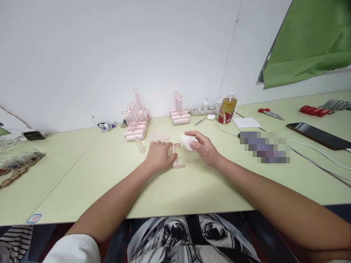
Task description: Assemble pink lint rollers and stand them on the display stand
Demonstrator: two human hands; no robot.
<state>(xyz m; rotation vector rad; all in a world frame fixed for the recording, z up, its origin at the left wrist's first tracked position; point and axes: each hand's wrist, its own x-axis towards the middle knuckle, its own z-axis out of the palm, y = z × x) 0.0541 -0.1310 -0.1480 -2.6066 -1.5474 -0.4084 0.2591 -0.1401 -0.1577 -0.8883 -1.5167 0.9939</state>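
My right hand (207, 148) is closed around a white roll with a pink end (188, 142), which looks like a lint roller refill, held just above the table and tilted. Close by on the left, my left hand (159, 156) grips a pink U-shaped bracket (178, 166) with its thumb against it. The bracket's open side faces the roll, and the two are apart. Behind my left hand lies a translucent pink cover (159, 138), partly hidden by the fingers. A clear pink handle piece (140, 145) rests to the left of that hand.
Pink rollers with upright heart-topped handles stand in a larger group (135, 126) and a smaller group (180, 116) near the wall. On the right are a drink bottle (227, 109), a power strip (197, 111), white paper (247, 122), a phone (315, 135) and cables.
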